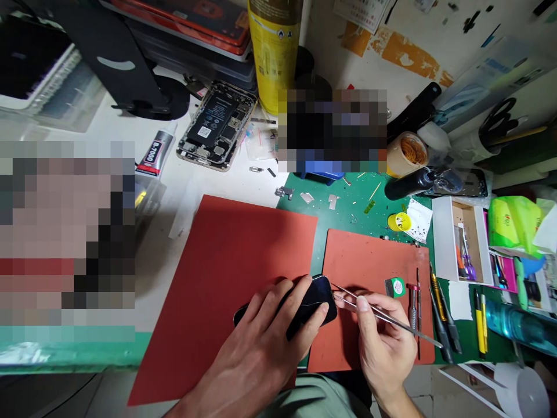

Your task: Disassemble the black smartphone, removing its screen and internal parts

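Note:
A dark smartphone (pixel 324 290) lies screen up across the gap between two red mats. My left hand (pixel 256 342) grips it from above, fingers spread over its screen and edges, covering most of it. In my right hand (pixel 387 351) is a pair of metal tweezers (pixel 411 330), pinched between thumb and fingers. The tweezer tips point left and sit at the phone's right end; whether they touch it I cannot tell. A larger red mat (pixel 256 244) extends under my left hand, and a smaller red mat (pixel 361 255) is beneath my right.
An opened phone (pixel 216 125) and a glue tube (pixel 156 152) lie at the back left, near a yellow spray can (pixel 275 58). Screwdrivers (pixel 412 307) and a green-labelled piece (pixel 395 287) rest right of my hand. A white box (pixel 444 244) of tools stands farther right.

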Action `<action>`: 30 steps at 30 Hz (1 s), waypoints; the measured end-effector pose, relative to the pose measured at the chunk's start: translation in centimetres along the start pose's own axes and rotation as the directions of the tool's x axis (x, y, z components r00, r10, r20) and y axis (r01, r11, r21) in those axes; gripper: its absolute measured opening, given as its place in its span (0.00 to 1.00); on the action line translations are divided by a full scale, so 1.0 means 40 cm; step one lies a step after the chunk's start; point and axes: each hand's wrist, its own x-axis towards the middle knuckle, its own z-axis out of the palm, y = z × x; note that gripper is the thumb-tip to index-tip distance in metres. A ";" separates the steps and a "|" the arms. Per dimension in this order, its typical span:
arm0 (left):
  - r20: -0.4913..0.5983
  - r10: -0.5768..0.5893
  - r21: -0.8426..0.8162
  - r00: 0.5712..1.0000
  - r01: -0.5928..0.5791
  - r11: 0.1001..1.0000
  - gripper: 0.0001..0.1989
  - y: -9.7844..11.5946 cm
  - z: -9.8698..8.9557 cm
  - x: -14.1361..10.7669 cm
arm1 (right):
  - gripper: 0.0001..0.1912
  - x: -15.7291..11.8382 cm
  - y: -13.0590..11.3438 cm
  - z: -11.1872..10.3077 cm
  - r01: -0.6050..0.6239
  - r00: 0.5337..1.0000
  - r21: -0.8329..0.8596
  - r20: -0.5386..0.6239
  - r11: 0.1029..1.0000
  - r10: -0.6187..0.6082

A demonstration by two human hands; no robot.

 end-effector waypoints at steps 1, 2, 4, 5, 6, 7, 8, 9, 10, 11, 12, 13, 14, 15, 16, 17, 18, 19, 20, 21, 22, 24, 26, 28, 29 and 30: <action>-0.003 0.000 -0.002 1.000 0.000 1.000 0.37 -0.001 0.000 0.000 | 0.02 0.001 -0.001 0.001 0.006 1.000 -0.010 -0.003 1.000 -0.006; -0.005 -0.001 -0.005 1.000 0.001 1.000 0.37 -0.001 -0.001 0.000 | 0.01 0.001 -0.002 0.001 0.011 1.000 -0.019 -0.006 1.000 -0.011; 0.000 0.000 -0.008 1.000 0.000 1.000 0.37 -0.002 -0.001 0.000 | 0.01 0.001 -0.004 0.001 0.016 1.000 -0.036 -0.012 0.999 -0.017; 0.003 0.001 -0.009 1.000 -0.001 1.000 0.37 -0.001 -0.001 -0.001 | 0.01 0.000 -0.004 0.000 0.018 1.000 -0.042 -0.015 0.999 -0.018; 0.008 0.002 -0.009 1.000 -0.002 1.000 0.37 -0.001 -0.001 -0.001 | 0.01 0.000 -0.004 0.000 0.018 1.000 -0.047 -0.016 0.999 -0.019; 0.014 0.001 -0.008 1.000 -0.001 1.000 0.37 -0.001 -0.001 -0.002 | 0.01 -0.001 -0.003 -0.001 0.020 1.000 -0.053 -0.016 0.998 -0.021; 0.019 0.002 -0.007 1.000 -0.002 1.000 0.37 0.000 -0.001 -0.002 | 0.01 -0.002 -0.002 -0.003 0.023 1.000 -0.059 -0.014 0.998 -0.024; 0.022 0.001 -0.005 1.000 -0.001 1.000 0.37 0.000 -0.002 -0.002 | 0.01 -0.003 -0.001 -0.004 0.027 1.000 -0.066 -0.012 0.997 -0.028; 0.027 -0.003 -0.002 1.000 0.003 1.000 0.37 0.001 -0.002 -0.002 | 0.01 -0.004 0.000 -0.005 0.032 0.999 -0.073 -0.010 0.997 -0.033; 0.031 -0.005 -0.001 0.999 0.005 1.000 0.37 0.002 -0.002 -0.002 | 0.00 -0.005 0.002 -0.007 0.036 0.999 -0.079 -0.009 0.996 -0.037; 0.031 -0.004 -0.001 1.000 0.004 1.000 0.37 0.002 -0.003 -0.002 | 0.01 -0.006 0.004 -0.008 0.037 0.999 -0.080 -0.007 0.996 -0.038; 0.029 -0.005 -0.001 1.000 0.006 1.000 0.36 0.002 -0.003 -0.002 | 0.01 -0.008 0.005 -0.009 0.035 0.999 -0.074 -0.005 0.997 -0.035; 0.026 -0.007 -0.002 1.000 0.008 1.000 0.36 0.003 -0.003 -0.002 | 0.01 -0.009 0.007 -0.010 0.028 1.000 -0.064 0.000 0.998 -0.028; 0.023 -0.008 -0.001 1.000 0.008 1.000 0.36 0.003 -0.003 -0.002 | 0.01 -0.011 0.008 -0.011 0.019 1.000 -0.053 0.005 0.998 -0.019; 0.022 -0.008 0.001 1.000 0.008 1.000 0.36 0.003 -0.003 -0.002 | 0.01 -0.013 0.009 -0.012 0.012 1.000 -0.044 0.011 0.999 -0.011; 0.023 -0.008 0.004 1.000 0.008 1.000 0.36 0.002 -0.003 -0.003 | 0.01 -0.014 0.010 -0.012 0.009 1.000 -0.042 0.014 0.999 -0.008; 0.027 -0.009 0.006 1.000 0.009 1.000 0.35 0.002 -0.002 -0.003 | 0.01 -0.014 0.010 -0.013 0.013 1.000 -0.048 0.014 0.999 -0.012; 0.032 -0.009 0.005 0.999 0.009 1.000 0.35 0.002 -0.002 -0.003 | 0.01 -0.014 0.010 -0.013 0.023 1.000 -0.060 0.012 0.998 -0.023; 0.032 -0.009 0.004 0.999 0.009 1.000 0.35 0.001 -0.002 -0.003 | 0.01 -0.014 0.009 -0.012 0.038 0.999 -0.077 0.010 0.996 -0.037; 0.033 -0.010 0.003 0.999 0.010 1.000 0.34 0.001 -0.002 -0.003 | 0.01 -0.012 0.009 -0.012 0.056 0.998 -0.095 0.008 0.994 -0.055; 0.038 -0.012 0.003 0.999 0.012 1.000 0.34 0.001 -0.002 -0.002 | 0.01 -0.011 0.008 -0.011 0.075 0.997 -0.113 0.007 0.991 -0.075; 0.046 -0.015 0.007 0.999 0.014 1.000 0.34 0.001 -0.004 -0.002 | 0.01 -0.008 0.007 -0.009 0.109 0.994 -0.144 0.017 0.983 -0.108; 0.059 -0.017 0.009 0.998 0.017 1.000 0.34 0.001 -0.007 -0.001 | 0.02 -0.008 0.006 -0.009 0.134 0.991 -0.172 0.034 0.976 -0.130; 0.060 -0.017 0.010 0.998 0.016 1.000 0.34 0.001 -0.009 -0.001 | 0.04 -0.011 0.008 -0.010 0.154 0.988 -0.190 0.056 0.970 -0.146; 0.060 -0.016 0.009 0.998 0.015 1.000 0.34 0.001 -0.010 -0.001 | 0.05 -0.014 0.010 -0.012 0.165 0.986 -0.192 0.065 0.967 -0.155; 0.058 -0.011 0.007 0.998 0.011 1.000 0.34 0.001 -0.010 -0.001 | 0.06 -0.017 0.012 -0.013 0.175 0.984 -0.192 0.071 0.966 -0.164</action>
